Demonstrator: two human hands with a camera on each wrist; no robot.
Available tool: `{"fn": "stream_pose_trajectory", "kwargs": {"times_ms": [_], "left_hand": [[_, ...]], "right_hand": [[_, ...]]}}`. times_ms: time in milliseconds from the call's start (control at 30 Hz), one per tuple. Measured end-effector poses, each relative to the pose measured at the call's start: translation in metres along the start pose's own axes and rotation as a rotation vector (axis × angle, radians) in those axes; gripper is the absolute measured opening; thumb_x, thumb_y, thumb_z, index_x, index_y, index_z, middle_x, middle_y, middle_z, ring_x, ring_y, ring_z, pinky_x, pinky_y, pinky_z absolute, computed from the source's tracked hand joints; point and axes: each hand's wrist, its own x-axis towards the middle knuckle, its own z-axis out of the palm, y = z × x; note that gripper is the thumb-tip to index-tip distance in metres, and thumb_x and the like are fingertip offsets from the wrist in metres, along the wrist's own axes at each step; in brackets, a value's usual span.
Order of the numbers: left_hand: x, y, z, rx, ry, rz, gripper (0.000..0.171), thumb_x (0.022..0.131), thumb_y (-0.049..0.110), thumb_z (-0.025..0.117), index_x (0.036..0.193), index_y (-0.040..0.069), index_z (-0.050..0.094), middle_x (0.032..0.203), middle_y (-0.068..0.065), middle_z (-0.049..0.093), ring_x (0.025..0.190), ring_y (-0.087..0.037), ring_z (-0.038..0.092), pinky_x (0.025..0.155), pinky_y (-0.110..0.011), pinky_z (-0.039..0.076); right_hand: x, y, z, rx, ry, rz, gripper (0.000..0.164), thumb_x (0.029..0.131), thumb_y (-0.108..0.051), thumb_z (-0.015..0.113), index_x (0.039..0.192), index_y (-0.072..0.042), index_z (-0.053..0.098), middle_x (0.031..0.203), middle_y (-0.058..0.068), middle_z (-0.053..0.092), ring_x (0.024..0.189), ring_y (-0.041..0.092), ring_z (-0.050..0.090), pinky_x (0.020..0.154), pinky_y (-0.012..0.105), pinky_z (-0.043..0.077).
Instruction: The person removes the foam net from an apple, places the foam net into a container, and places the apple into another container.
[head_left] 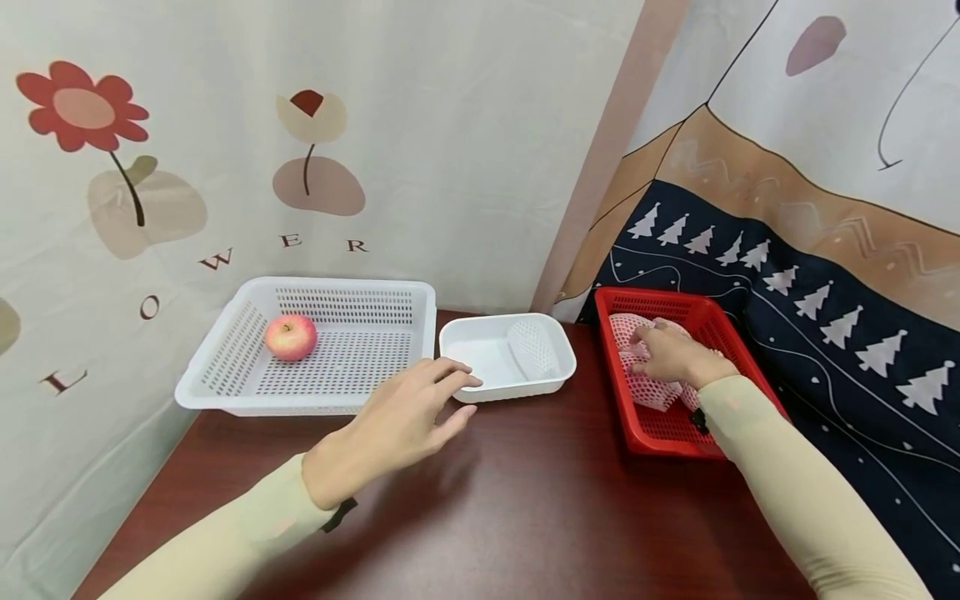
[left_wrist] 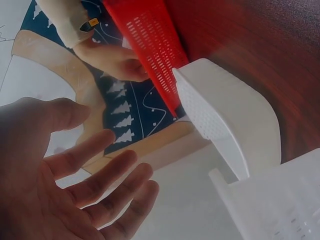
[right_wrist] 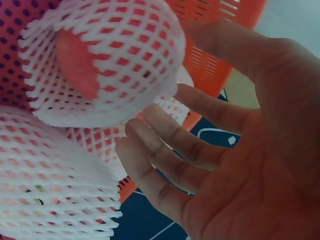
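Right hand (head_left: 675,357): fingers apart, empty, beside round red fruit (right_wrist: 77,62) in white foam netting (right_wrist: 132,57), inside the red rectangular plastic basket (head_left: 651,439), frame right. Left hand (head_left: 401,414): loose, empty. Advised: cup both together.

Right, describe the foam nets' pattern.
The foam nets are white mesh with diamond-like openings, clearest in the right wrist view.

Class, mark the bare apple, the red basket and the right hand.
Bare apple (head_left: 291,339): head view, visible middle.
Red basket (head_left: 667,444): head view, near wall.
Right hand (head_left: 675,355): head view, back of the hand.
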Motion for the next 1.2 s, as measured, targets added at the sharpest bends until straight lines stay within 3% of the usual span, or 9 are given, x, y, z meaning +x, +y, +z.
{"fn": "stream_pose_trajectory", "kwargs": {"times_ms": [200,367,500,667,933,1200], "left_hand": [[0.002,0.001,0.003,-0.002,0.004,0.007,0.029,0.101,0.026,0.089,0.128,0.019,0.082,0.129,-0.001,0.082,0.112,-0.025,0.08,0.087,-0.043,0.068],[0.005,0.003,0.005,0.006,-0.014,0.003,0.029,0.102,0.027,0.089,0.129,0.02,0.082,0.13,0.0,0.081,0.11,-0.023,0.079,0.086,-0.04,0.067],[0.007,0.005,0.008,0.013,-0.013,0.016,0.028,0.102,0.028,0.089,0.127,0.019,0.082,0.127,0.001,0.081,0.105,-0.021,0.078,0.084,-0.038,0.066],[0.008,0.007,0.012,0.014,-0.026,0.018,0.027,0.101,0.028,0.089,0.126,0.019,0.083,0.127,0.0,0.081,0.104,-0.02,0.078,0.082,-0.037,0.065],[0.007,0.009,0.019,0.02,-0.073,0.005,0.029,0.103,0.029,0.088,0.129,0.017,0.083,0.13,-0.001,0.081,0.107,-0.023,0.08,0.085,-0.04,0.067],[0.008,0.01,0.022,0.025,-0.065,0.026,0.027,0.103,0.029,0.087,0.128,0.018,0.083,0.129,0.0,0.081,0.108,-0.023,0.08,0.085,-0.04,0.067]], "right_hand": [[0.003,0.002,0.004,0.03,-0.025,0.014,0.07,0.1,-0.029,0.089,0.152,0.007,0.057,0.152,0.045,0.058,0.138,0.056,0.066,0.117,0.077,0.055],[0.004,0.001,0.004,0.027,-0.06,0.049,0.095,0.101,-0.031,0.09,0.16,0.021,0.036,0.163,0.056,0.042,0.149,0.065,0.058,0.126,0.077,0.049],[0.005,0.0,0.007,0.024,-0.111,0.094,0.107,0.099,-0.036,0.092,0.166,0.017,0.029,0.169,0.055,0.035,0.156,0.066,0.05,0.127,0.08,0.046],[0.007,0.001,0.013,0.045,-0.149,0.084,0.115,0.097,-0.035,0.093,0.17,0.015,0.02,0.17,0.055,0.03,0.161,0.067,0.043,0.129,0.079,0.044],[0.012,0.003,0.018,0.048,-0.147,0.041,0.098,0.095,-0.031,0.094,0.156,0.012,0.03,0.155,0.048,0.048,0.147,0.057,0.06,0.124,0.07,0.051],[0.01,0.006,0.018,0.057,-0.165,-0.003,0.09,0.088,-0.034,0.099,0.15,-0.004,0.042,0.148,0.037,0.055,0.132,0.045,0.067,0.118,0.068,0.055]]}}
